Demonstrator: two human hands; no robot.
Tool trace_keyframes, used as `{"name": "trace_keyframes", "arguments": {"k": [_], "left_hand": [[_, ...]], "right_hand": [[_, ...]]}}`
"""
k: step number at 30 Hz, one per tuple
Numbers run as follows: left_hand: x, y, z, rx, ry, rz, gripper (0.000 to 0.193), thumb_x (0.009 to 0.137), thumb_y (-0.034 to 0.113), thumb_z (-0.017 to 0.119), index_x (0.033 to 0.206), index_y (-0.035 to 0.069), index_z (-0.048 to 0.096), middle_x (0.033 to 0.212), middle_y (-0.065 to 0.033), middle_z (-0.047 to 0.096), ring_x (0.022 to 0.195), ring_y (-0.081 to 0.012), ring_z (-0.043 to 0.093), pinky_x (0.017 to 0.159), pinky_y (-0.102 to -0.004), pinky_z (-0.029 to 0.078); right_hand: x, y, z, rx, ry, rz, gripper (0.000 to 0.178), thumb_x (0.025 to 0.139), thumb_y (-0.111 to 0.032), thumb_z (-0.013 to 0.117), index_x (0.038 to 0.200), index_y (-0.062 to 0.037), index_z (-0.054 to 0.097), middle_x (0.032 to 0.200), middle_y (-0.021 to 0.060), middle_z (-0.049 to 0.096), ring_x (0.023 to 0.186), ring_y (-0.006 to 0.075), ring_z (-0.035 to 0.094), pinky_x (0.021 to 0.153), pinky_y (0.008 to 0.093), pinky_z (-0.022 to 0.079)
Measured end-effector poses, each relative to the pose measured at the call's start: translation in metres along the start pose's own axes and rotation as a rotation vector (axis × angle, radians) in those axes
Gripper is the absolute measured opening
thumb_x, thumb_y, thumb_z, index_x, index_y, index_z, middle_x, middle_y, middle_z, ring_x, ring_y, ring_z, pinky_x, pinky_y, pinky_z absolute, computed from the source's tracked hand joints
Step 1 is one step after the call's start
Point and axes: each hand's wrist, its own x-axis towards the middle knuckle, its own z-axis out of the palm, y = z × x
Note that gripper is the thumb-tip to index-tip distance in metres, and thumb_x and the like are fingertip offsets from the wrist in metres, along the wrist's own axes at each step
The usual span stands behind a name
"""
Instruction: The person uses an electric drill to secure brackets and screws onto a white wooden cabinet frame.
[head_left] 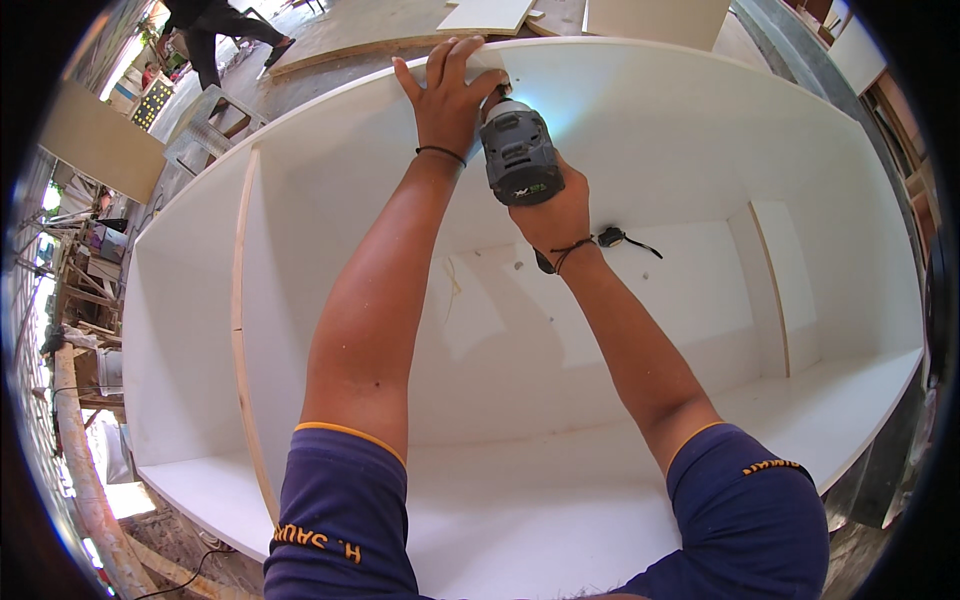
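Observation:
My right hand (560, 205) is wrapped around the handle of a dark grey cordless drill (520, 150). The drill's nose meets the far inner wall of a large white cabinet carcass (650, 130), just under its rim, and its lamp lights the panel there. My left hand (448, 100) lies against that same wall with the fingers spread up over the rim. Its thumb reaches to the drill's nose; the bit and any screw there are hidden. A small black round object with a strap (612, 237) rests inside the carcass, right of my right wrist.
Upright dividers stand inside the carcass at left (240, 270) and right (770, 285). Small debris dots the inner panel. Beyond lie white boards (487, 14), a stool (212, 125) and a person in dark clothes (215, 35). A long pole (85, 450) runs along the left.

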Motion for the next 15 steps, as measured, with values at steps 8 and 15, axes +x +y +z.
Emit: {"name": "trace_keyframes", "arguments": {"k": [8, 15], "left_hand": [[-0.0004, -0.002, 0.0018, 0.03, 0.0, 0.006, 0.016, 0.073, 0.029, 0.075, 0.085, 0.035, 0.066, 0.128, 0.0074, 0.051, 0.126, -0.0199, 0.043, 0.107, -0.0636, 0.002], [-0.0001, -0.002, 0.0011, 0.019, 0.007, 0.009, 0.019, 0.071, 0.028, 0.076, 0.085, 0.034, 0.066, 0.128, 0.0078, 0.051, 0.126, -0.0197, 0.043, 0.107, -0.0643, 0.003]], "right_hand": [[0.0007, -0.0014, -0.002, -0.018, -0.003, 0.023, 0.035, 0.07, -0.015, 0.072, 0.103, -0.0063, 0.065, 0.083, 0.0157, 0.07, 0.083, 0.0338, 0.068, 0.076, 0.0364, 0.053], [-0.0018, -0.0055, -0.0021, -0.01, -0.01, 0.061, 0.039, 0.07, -0.015, 0.072, 0.107, -0.0056, 0.064, 0.085, 0.0149, 0.07, 0.084, 0.0319, 0.068, 0.077, 0.0353, 0.053]]}}
